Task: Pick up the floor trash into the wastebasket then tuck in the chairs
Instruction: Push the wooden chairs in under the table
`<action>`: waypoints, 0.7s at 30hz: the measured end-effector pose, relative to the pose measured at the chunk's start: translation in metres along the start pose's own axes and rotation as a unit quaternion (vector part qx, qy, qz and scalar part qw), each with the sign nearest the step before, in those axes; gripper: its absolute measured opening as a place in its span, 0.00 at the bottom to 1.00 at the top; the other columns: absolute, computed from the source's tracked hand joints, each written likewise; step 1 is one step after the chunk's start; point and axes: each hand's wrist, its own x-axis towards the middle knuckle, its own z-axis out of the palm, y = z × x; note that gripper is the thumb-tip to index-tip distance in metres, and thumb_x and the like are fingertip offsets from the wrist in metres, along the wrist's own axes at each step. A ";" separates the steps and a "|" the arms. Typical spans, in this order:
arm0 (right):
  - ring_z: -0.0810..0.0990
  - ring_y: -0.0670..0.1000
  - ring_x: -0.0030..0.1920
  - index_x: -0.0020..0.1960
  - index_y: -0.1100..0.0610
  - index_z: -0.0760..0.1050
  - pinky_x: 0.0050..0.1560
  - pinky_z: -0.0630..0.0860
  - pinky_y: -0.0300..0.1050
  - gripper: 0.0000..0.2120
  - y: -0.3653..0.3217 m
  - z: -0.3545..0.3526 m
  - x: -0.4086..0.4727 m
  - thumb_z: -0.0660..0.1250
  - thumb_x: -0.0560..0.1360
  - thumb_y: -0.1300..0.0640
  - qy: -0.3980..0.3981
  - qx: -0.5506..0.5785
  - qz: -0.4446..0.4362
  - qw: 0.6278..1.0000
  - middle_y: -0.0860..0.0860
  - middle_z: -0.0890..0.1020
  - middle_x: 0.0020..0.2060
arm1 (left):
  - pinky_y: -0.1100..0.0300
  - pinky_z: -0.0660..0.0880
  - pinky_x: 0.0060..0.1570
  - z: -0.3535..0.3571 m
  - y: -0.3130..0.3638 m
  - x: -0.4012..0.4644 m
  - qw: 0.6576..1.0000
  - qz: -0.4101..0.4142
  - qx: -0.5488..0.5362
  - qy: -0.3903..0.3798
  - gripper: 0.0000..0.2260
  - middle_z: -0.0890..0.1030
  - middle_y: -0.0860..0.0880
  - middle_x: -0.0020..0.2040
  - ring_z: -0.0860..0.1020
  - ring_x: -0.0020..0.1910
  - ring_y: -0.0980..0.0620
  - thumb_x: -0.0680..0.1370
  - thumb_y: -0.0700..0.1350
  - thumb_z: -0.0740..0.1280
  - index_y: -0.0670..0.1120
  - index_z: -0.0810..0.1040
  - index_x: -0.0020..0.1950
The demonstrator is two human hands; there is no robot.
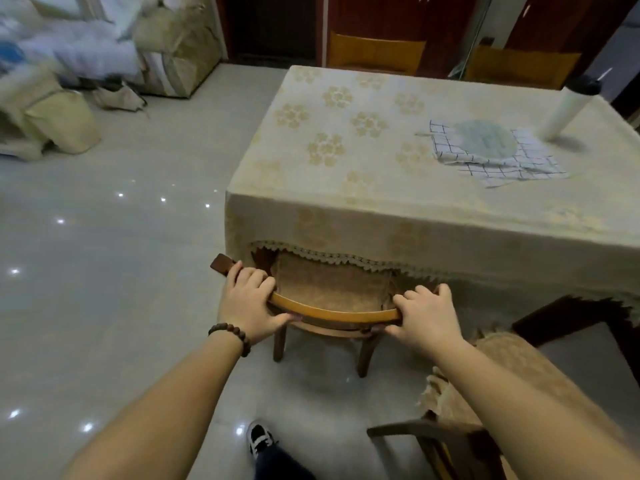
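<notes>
A wooden chair [332, 315] with a woven cushion stands at the near end of the table [381, 216], its seat partly under the hanging cream tablecloth. My left hand [249, 299] grips the left end of the chair's curved backrest. My right hand [424, 315] grips the right end of that backrest. A second chair [485, 386] with a tan cushion stands out from the table at the lower right, below my right forearm. No wastebasket or floor trash shows in view.
On the table lie a checked cloth [498, 161] with a round blue-green mat and a white tube [568, 109]. Bags and bundles [62, 109] pile up at the far left. Two yellow-backed chairs [377, 53] stand beyond the table. My shoe [259, 438] is on the tiled floor.
</notes>
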 end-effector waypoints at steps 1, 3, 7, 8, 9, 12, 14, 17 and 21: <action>0.73 0.51 0.57 0.57 0.48 0.72 0.58 0.61 0.56 0.25 -0.001 0.002 0.000 0.56 0.71 0.32 0.013 -0.001 -0.003 1.000 0.46 0.78 0.53 | 0.46 0.55 0.70 0.003 -0.001 0.001 1.000 0.004 -0.003 0.006 0.33 0.79 0.51 0.53 0.73 0.58 0.46 0.64 0.76 0.57 0.52 0.79 0.51; 0.76 0.52 0.52 0.54 0.50 0.74 0.56 0.64 0.55 0.25 -0.006 0.009 0.001 0.55 0.71 0.32 0.052 0.004 -0.025 0.998 0.47 0.80 0.49 | 0.46 0.55 0.69 0.007 -0.003 0.003 1.000 0.010 -0.007 0.022 0.30 0.80 0.51 0.53 0.73 0.58 0.45 0.63 0.74 0.61 0.52 0.79 0.51; 0.78 0.53 0.38 0.42 0.52 0.77 0.42 0.71 0.50 0.23 -0.015 0.031 0.011 0.61 0.68 0.32 0.144 0.021 -0.069 0.987 0.49 0.80 0.36 | 0.46 0.58 0.66 0.016 -0.009 0.011 0.997 0.038 -0.008 0.069 0.29 0.79 0.51 0.42 0.75 0.48 0.45 0.64 0.73 0.62 0.48 0.79 0.43; 0.77 0.53 0.38 0.41 0.52 0.76 0.41 0.71 0.50 0.22 -0.015 0.035 0.014 0.65 0.67 0.33 0.160 0.023 -0.070 0.984 0.50 0.80 0.35 | 0.47 0.58 0.66 0.018 -0.012 0.014 0.995 0.047 -0.012 0.082 0.27 0.78 0.51 0.41 0.75 0.46 0.45 0.64 0.72 0.64 0.48 0.79 0.42; 0.77 0.54 0.38 0.41 0.53 0.76 0.40 0.71 0.51 0.21 -0.015 0.036 0.016 0.67 0.66 0.34 0.176 0.021 -0.069 0.982 0.50 0.79 0.35 | 0.47 0.59 0.65 0.020 -0.015 0.018 0.994 0.055 -0.018 0.094 0.26 0.78 0.51 0.40 0.75 0.45 0.45 0.64 0.70 0.66 0.48 0.78 0.40; 0.76 0.54 0.36 0.39 0.53 0.74 0.39 0.69 0.51 0.21 -0.012 0.032 0.029 0.61 0.68 0.34 0.220 0.015 -0.063 0.973 0.50 0.78 0.34 | 0.48 0.62 0.63 0.016 -0.024 0.037 0.992 0.068 -0.029 0.102 0.25 0.76 0.52 0.37 0.74 0.42 0.47 0.64 0.71 0.66 0.48 0.76 0.37; 0.76 0.55 0.36 0.38 0.54 0.74 0.39 0.68 0.50 0.23 -0.012 0.023 0.039 0.56 0.67 0.34 0.229 0.018 -0.056 0.972 0.51 0.78 0.33 | 0.48 0.63 0.61 0.010 -0.031 0.052 0.991 0.077 -0.029 0.102 0.26 0.75 0.52 0.37 0.73 0.41 0.48 0.64 0.72 0.63 0.48 0.76 0.36; 0.76 0.54 0.35 0.38 0.54 0.74 0.39 0.68 0.49 0.23 -0.021 0.009 0.058 0.55 0.68 0.34 0.234 0.028 -0.036 0.971 0.50 0.78 0.32 | 0.46 0.64 0.60 0.004 -0.050 0.083 0.991 0.094 -0.025 0.093 0.27 0.75 0.52 0.37 0.73 0.42 0.47 0.64 0.73 0.61 0.48 0.75 0.36; 0.76 0.54 0.34 0.37 0.53 0.74 0.38 0.68 0.48 0.22 -0.046 0.000 0.083 0.57 0.69 0.34 0.230 0.047 -0.006 0.972 0.50 0.78 0.32 | 0.45 0.65 0.61 0.002 -0.082 0.122 0.991 0.121 0.006 0.051 0.29 0.76 0.52 0.40 0.74 0.44 0.47 0.63 0.75 0.60 0.49 0.76 0.40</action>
